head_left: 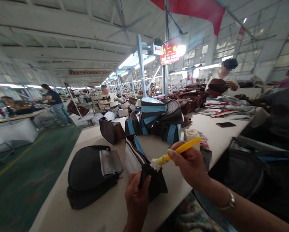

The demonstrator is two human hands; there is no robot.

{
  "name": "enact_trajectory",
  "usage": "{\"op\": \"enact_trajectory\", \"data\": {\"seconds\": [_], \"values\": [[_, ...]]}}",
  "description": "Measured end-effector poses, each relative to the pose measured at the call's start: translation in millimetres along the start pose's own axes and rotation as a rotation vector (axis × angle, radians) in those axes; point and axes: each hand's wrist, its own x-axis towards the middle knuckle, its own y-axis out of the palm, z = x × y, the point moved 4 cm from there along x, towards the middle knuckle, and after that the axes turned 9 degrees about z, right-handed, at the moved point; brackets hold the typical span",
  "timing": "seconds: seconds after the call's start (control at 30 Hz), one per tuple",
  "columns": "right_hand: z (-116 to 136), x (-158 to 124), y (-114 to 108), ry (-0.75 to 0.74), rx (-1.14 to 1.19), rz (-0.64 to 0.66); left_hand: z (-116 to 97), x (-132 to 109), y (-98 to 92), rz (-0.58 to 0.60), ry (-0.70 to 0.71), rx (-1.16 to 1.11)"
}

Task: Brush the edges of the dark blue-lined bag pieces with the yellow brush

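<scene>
My right hand [191, 164] grips a yellow-handled brush [181, 148] between thumb and fingers. Its pale, clumped bristles touch the top edge of a dark bag piece [156, 183] with a blue and grey band and what looks like a zipper. My left hand [137, 193] pinches the near end of that piece, thumb in front, holding it upright over the table. To the left lies a black bag part [86, 170] with a grey flap [111, 162] on top. Behind the held piece stands a stack of black and blue bag parts [154, 111].
The pale worktable [59, 201] carries a brown-black bag part [111, 130], a dark phone [226, 124], a beige container [192, 134] and layered grey fabric pieces [224, 106]. Brown bags [189, 96] are heaped farther back. Across the table a co-worker [223, 77] handles a brown bag. Dark bags sit at right.
</scene>
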Motion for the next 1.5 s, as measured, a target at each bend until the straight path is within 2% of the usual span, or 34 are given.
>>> {"op": "enact_trajectory", "data": {"seconds": [0.13,0.2,0.27,0.37,0.47,0.57,0.63,0.73,0.8,0.9,0.97,1.03,1.13,1.3,1.43,1.5], "values": [[-1.4,13.9,25.3,-0.131,-0.333,0.246,-12.8,4.9,7.8,0.0,0.004,-0.025],[-7.9,21.2,24.7,-0.154,-0.475,0.362,-13.2,5.9,9.2,0.017,-0.01,-0.03],[-11.1,28.0,14.5,-0.181,-0.617,0.403,-12.2,6.1,9.2,0.048,-0.024,-0.047],[-5.4,33.8,-3.9,-0.191,-0.748,0.335,-12.3,6.0,7.6,0.059,-0.042,-0.064],[2.5,30.9,-7.7,-0.162,-0.63,0.271,-15.5,6.9,8.4,0.069,-0.057,-0.063],[-1.7,25.2,-1.2,-0.161,-0.5,0.356,-18.8,8.3,9.5,0.1,-0.072,-0.08],[-9.3,24.7,-4.8,-0.144,-0.525,0.367,-20.5,8.8,8.5,0.113,-0.059,-0.09],[-16.0,26.8,-22.3,-0.112,-0.572,0.223,-22.3,8.5,6.5,0.105,-0.018,-0.065],[-18.6,26.3,-29.9,-0.089,-0.504,0.161,-23.7,7.7,7.1,0.079,0.02,-0.01],[-28.0,23.6,-31.8,-0.042,-0.409,0.184,-27.4,5.6,9.4,-0.028,0.118,0.11],[-35.2,24.0,-35.4,-0.008,-0.463,0.187,-29.8,3.8,10.7,-0.125,0.192,0.191],[-36.1,27.5,-43.7,0.019,-0.548,0.137,-31.8,2.5,12.7,-0.191,0.266,0.252],[-17.0,35.4,-51.2,0.002,-0.541,0.094,-36.8,2.8,21.0,-0.148,0.399,0.364],[27.1,40.4,-26.5,-0.092,-0.562,0.247,-45.8,5.5,41.5,-0.001,0.515,0.656],[19.8,41.0,-3.0,-0.12,-0.699,0.461,-49.2,6.7,51.5,0.042,0.556,0.774],[11.5,43.3,3.4,-0.179,-0.869,0.588,-50.3,6.1,54.6,0.044,0.572,0.795]]}}
